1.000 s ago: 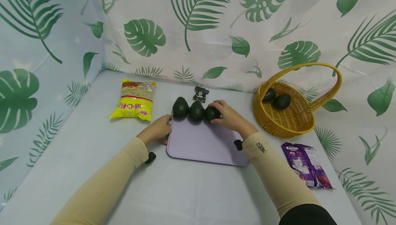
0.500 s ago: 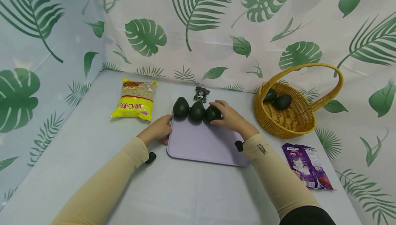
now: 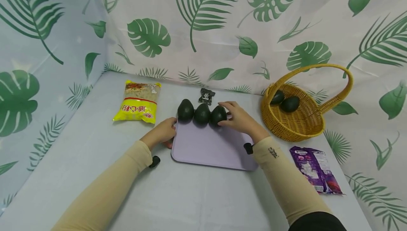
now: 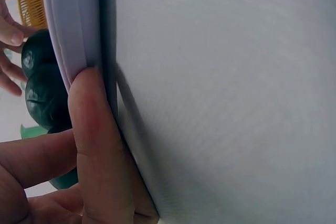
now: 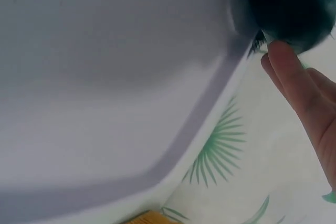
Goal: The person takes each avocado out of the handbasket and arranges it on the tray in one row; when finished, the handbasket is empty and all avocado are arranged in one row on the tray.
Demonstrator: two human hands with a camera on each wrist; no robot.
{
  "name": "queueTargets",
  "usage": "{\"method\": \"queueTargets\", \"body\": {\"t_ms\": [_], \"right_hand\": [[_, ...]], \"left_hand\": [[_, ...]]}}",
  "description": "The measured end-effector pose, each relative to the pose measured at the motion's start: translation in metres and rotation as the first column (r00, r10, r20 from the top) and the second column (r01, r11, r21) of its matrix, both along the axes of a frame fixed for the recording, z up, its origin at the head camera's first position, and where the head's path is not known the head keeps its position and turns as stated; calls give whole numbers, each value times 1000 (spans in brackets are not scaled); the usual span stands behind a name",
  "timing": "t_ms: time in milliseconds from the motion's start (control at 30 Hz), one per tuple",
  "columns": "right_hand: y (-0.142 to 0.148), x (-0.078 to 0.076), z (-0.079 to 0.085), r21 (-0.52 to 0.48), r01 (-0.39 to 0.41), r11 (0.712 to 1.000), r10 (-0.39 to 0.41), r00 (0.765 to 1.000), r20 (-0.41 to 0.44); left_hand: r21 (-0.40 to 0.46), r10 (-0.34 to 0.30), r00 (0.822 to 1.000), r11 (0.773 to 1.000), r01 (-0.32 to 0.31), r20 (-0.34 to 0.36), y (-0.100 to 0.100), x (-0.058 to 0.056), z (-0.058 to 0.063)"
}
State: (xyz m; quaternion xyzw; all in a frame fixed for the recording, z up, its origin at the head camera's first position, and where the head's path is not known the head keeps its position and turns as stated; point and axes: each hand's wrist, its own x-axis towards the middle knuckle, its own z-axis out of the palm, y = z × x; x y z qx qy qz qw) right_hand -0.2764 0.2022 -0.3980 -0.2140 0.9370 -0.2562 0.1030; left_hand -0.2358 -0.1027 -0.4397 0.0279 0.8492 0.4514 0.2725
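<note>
Three dark green avocados stand in a row along the far edge of a pale purple tray (image 3: 210, 149): a left one (image 3: 186, 110), a middle one (image 3: 201, 114) and a right one (image 3: 218, 115). My left hand (image 3: 163, 131) grips the tray's left edge; in the left wrist view its thumb or finger (image 4: 97, 129) lies against the tray's side. Beside the right avocado is my right hand (image 3: 238, 118), its fingers spread loosely around the fruit. In the right wrist view a fingertip (image 5: 281, 51) is at the avocado's (image 5: 294, 9) surface; whether it touches is unclear.
A wicker basket (image 3: 294, 132) with a tall handle stands at the right, holding two more avocados (image 3: 290, 104). A purple packet (image 3: 314, 169) lies in front of it. A yellow pasta bag (image 3: 139, 102) lies left, and a small black packet (image 3: 206, 96) behind the avocados.
My right hand has loosened its hold on the right avocado and drawn slightly to the right, so more of the fruit shows. The left hand and the tray have stayed in place.
</note>
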Motion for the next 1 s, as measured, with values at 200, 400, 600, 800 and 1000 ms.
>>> {"method": "queueTargets", "body": {"t_ms": [200, 400, 600, 800, 1000], "right_hand": [[7, 2, 8, -46, 12, 999, -12, 1000, 10], [20, 4, 13, -42, 25, 999, -26, 1000, -11], [40, 8, 21, -50, 71, 996, -71, 997, 4], [65, 13, 39, -25, 104, 994, -105, 992, -67], [95, 20, 64, 57, 161, 985, -154, 981, -114]], "left_hand": [[0, 1, 1000, 1000, -1, -14, 0, 0, 3], [6, 7, 1000, 1000, -7, -10, 1, 2, 2], [10, 4, 1000, 1000, -3, -12, 3, 2, 0], [-7, -10, 1000, 1000, 10, -15, 4, 0, -1], [-14, -4, 1000, 1000, 4, -15, 2, 1, 0]]}}
